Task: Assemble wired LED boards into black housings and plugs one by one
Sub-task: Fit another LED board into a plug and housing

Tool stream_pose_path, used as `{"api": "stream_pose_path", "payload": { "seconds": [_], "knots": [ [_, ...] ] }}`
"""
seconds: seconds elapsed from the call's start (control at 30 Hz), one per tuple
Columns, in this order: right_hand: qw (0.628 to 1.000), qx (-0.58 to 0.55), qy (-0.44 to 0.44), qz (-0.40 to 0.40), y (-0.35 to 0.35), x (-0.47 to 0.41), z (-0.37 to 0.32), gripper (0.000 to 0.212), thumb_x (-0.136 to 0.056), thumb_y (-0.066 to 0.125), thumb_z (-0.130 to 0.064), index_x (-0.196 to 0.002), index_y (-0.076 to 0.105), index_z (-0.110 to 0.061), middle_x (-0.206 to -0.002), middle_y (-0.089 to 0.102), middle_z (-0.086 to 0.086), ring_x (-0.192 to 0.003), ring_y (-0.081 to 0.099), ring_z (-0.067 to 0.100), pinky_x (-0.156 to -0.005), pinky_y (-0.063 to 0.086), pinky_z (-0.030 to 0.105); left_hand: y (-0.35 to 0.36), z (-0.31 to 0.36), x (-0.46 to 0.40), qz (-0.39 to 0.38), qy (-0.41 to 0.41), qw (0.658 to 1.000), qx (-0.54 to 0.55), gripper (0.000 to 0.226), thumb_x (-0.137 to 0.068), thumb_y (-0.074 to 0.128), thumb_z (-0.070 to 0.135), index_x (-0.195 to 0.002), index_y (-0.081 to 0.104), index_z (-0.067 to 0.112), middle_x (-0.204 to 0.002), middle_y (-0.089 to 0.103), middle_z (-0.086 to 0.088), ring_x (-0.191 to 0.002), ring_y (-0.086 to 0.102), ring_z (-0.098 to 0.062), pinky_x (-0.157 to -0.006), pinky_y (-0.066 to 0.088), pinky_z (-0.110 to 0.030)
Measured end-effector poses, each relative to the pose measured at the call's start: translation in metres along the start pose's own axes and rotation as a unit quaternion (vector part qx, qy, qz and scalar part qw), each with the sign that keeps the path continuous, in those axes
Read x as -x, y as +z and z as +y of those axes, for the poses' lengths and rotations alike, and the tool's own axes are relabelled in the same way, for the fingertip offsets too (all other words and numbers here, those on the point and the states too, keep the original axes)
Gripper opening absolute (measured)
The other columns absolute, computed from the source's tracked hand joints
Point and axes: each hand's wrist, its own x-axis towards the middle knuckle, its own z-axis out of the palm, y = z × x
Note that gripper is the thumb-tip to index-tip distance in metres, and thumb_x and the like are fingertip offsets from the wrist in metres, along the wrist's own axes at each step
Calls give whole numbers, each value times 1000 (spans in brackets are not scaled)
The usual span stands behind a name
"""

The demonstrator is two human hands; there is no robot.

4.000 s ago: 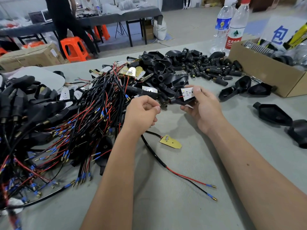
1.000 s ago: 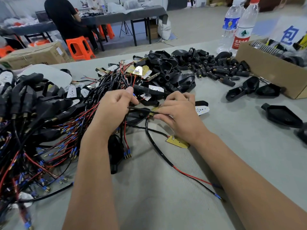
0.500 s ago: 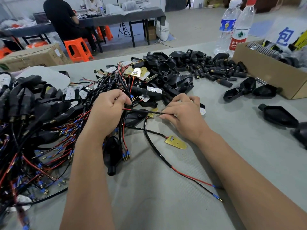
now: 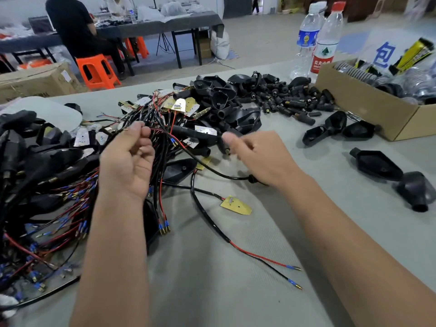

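My left hand is raised over the wire tangle and pinches a black cable between thumb and fingertips. That cable sags across to my right hand, which is blurred and grips it under the curled fingers. A yellow LED board lies on the table between my forearms, its red and black leads trailing toward me. Black housings are heaped behind my hands, and small black plugs are spread to the right of them.
A cardboard box of parts stands at the right with two water bottles behind it. Loose housings lie on the grey table at the right. A person sits at a far table.
Both hands have lifted off the table and moved apart. The cable now hangs slack between them. The right hand has left the housing it was pressing.
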Motion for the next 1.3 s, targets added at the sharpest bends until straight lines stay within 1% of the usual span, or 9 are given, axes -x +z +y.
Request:
{"api": "stream_pose_path", "payload": {
  "seconds": [0.1, 0.17, 0.27, 0.5, 0.63, 0.87, 1.03, 1.17, 1.3],
  "knots": [
    [988, 119, 52, 78, -19, -31, 30, 52, -102, 49, -48, -63, 57, -16, -62, 59, 3, -70, 59, 23, -69, 50, 37, 12, -20, 2, 32, 19, 999, -28, 11, -102, 60, 12, -94, 67, 10, -72, 64, 2, -61, 53, -4, -54, 43, -13],
    [963, 239, 105, 61, -35, -56, 59, 26, -101, 52, -27, -92, 72, -15, -97, 71, 12, -107, 59, 35, -96, 49, 43, 18, -25, 4, 44, 44, 996, -59, 11, -101, 63, 16, -94, 71, 12, -76, 64, 4, -66, 55, -6, -57, 45, -15],
    [922, 324, 213, -17, -52, -76, 91, 33, -97, 53, -12, -128, 62, -13, -136, 51, 23, -131, 42, 42, -104, 42, 50, 21, -28, 5, 49, 65, 992, -99, 13, -101, 65, 23, -96, 75, 18, -87, 71, 5, -78, 63, -9, -65, 51, -19],
    [935, 299, 188, 7, -62, -78, 102, 24, -86, 63, 1, -100, 71, -17, -113, 68, 16, -113, 59, 40, -102, 45, 54, 22, -31, 3, 55, 76, 990, -103, 14, -104, 60, 21, -104, 72, 15, -91, 76, 2, -83, 71, -14, -73, 56, -22],
    [964, 231, 117, 58, -53, -69, 89, 45, -89, 64, 2, -130, 51, -13, -123, 58, 20, -114, 56, 41, -97, 46, 50, 19, -32, 0, 83, 90, 988, -94, 14, -103, 62, 14, -106, 74, 7, -87, 76, -1, -84, 73, -13, -81, 58, -23],
    [966, -145, 117, -181, -45, -29, 48, 21, -102, 54, 0, -111, 47, -18, -107, 61, 16, -82, 67, 24, -76, 60, 50, 12, -29, -1, 103, 115, 985, -81, 11, -100, 62, 1, -101, 72, 3, -84, 76, -2, -88, 72, -15, -86, 58, -24],
    [948, -133, 146, -249, -51, -16, 37, 24, -97, 50, 1, -103, 37, -18, -95, 71, 23, -76, 55, 27, -55, 41, 36, 8, -24, -3, 127, 150, 977, -78, 10, -99, 60, -5, -104, 69, -2, -91, 73, -8, -89, 74, -15, -88, 58, -25],
    [949, -63, 102, -290, -51, -10, 34, 37, -95, 68, -49, -95, 45, -21, -79, 52, -5, -69, 41, 13, -58, 34, 28, 3, -21, -3, 138, 155, 976, -65, 10, -99, 60, -6, -104, 69, -2, -94, 71, -10, -91, 74, -16, -89, 58, -26],
    [949, -44, 23, -311, -51, -9, 34, 30, -91, 74, -44, -82, 60, -20, -63, 51, -16, -58, 42, 5, -59, 37, 19, -1, -20, -3, 144, 164, 974, -59, 12, -99, 61, -6, -109, 67, -7, -96, 70, -13, -98, 72, -22, -90, 58, -28]
  ]
}}
